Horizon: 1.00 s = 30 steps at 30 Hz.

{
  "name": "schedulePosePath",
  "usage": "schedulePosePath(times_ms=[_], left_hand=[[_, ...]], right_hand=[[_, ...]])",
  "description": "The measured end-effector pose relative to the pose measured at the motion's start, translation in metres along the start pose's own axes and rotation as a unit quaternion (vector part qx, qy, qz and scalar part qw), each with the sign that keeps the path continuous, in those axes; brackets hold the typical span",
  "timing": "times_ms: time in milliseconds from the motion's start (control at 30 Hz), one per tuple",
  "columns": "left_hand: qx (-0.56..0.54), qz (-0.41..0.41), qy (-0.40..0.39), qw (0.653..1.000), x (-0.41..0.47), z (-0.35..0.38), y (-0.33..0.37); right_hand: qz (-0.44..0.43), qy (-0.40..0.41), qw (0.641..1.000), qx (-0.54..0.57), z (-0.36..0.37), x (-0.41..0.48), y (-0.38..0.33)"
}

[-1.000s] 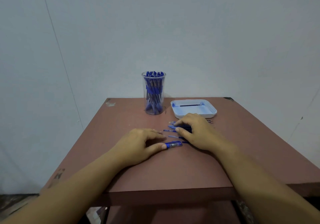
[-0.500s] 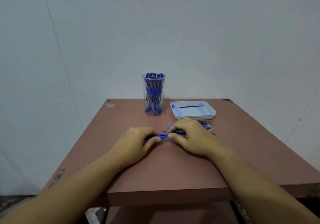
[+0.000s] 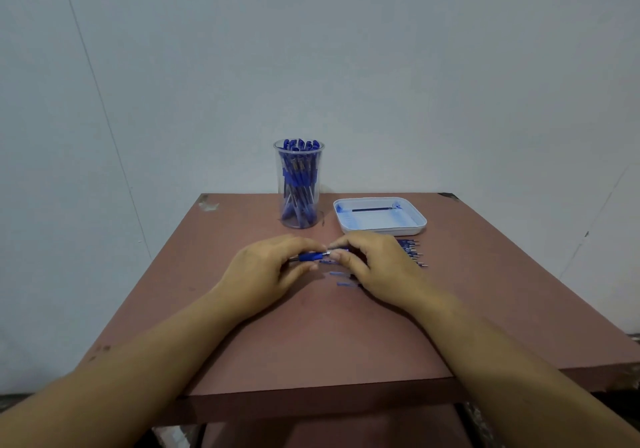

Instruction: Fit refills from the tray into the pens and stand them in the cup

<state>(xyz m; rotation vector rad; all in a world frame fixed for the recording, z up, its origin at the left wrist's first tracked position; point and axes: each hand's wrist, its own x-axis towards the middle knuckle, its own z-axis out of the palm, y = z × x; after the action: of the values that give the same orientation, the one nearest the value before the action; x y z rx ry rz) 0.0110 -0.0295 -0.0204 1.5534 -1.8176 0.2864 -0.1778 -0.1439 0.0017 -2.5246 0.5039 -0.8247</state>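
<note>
Pale grey wall [image 3: 311, 66] rises behind a reddish-brown desk [image 3: 311, 343], whose far corners look chipped. Toward the back of the desk stands a clear cup [image 3: 299, 205], upright and packed with blue pens [image 3: 298, 174]. Just to its right, and apart from it, lies a shallow white tray [image 3: 415, 227] with a single dark refill [image 3: 372, 210] along its far side. Nearer the camera both hands meet over the middle of the desk on one blue pen [image 3: 311, 257], which lies roughly level, end to end between them. The left hand [image 3: 270, 271] pinches the pen's blue grip part between thumb and fingers, while the right hand [image 3: 374, 267] pinches the other end with curled fingertips. Whether the pen touches the desk cannot be told. Below the pen a few small blue pieces [image 3: 341, 278] lie loose on the desk. Beyond the right hand, in front of the tray, a row of pen parts [image 3: 410, 253] lies side by side with metal tips pointing right.
</note>
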Motion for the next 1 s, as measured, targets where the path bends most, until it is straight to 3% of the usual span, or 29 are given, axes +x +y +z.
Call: schedulePosePath(times_ms=[233, 567, 700, 833, 900, 1000], left_hand=[[-0.018, -0.015, 0.012, 1.000, -0.005, 0.001, 0.003], [-0.051, -0.074, -0.026, 0.996, -0.010, -0.006, -0.002], [-0.049, -0.081, 0.012, 0.995, -0.011, -0.009, -0.004], [-0.056, -0.081, 0.015, 0.995, -0.009, -0.008, -0.004], [-0.054, -0.082, 0.019, 0.995, -0.009, -0.009, -0.005], [-0.050, -0.094, 0.023, 0.994, -0.008, -0.011, -0.005]], right_hand=[[0.034, 0.021, 0.997, 0.066, 0.002, 0.000, -0.003], [0.071, 0.026, 0.996, 0.049, -0.017, 0.000, 0.017], [0.058, -0.038, 0.995, 0.066, -0.016, -0.004, 0.008], [-0.017, -0.112, 0.993, -0.014, -0.004, -0.005, 0.001], [-0.014, -0.152, 0.986, -0.063, 0.000, -0.006, 0.005], [-0.021, -0.132, 0.989, -0.068, -0.002, -0.007, 0.007]])
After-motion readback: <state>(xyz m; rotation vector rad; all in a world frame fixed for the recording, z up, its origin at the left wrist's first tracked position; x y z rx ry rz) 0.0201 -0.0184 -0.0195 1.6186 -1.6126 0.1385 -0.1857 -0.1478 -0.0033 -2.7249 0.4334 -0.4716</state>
